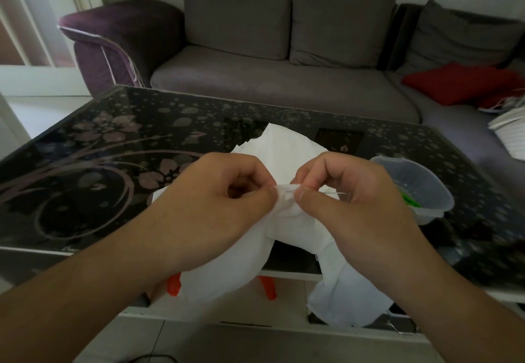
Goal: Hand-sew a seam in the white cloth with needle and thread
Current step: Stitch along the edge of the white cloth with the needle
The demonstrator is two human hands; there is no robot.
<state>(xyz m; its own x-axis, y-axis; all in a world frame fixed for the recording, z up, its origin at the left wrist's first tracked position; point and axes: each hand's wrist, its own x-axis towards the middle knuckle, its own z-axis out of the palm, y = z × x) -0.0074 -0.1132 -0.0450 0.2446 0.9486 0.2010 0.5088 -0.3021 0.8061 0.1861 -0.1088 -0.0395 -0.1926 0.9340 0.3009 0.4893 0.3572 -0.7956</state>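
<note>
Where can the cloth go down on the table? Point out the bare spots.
Bare glass table lies left of the white cloth, and along the far edge toward the sofa. Crowded at right, where the plastic container sits.

Left hand (224,197) and right hand (343,192), fingertips together (pinching)

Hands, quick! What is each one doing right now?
Left hand: fingers curled, pinching a fold of the white cloth.
Right hand: fingers pinching the needle at the fold.
</note>
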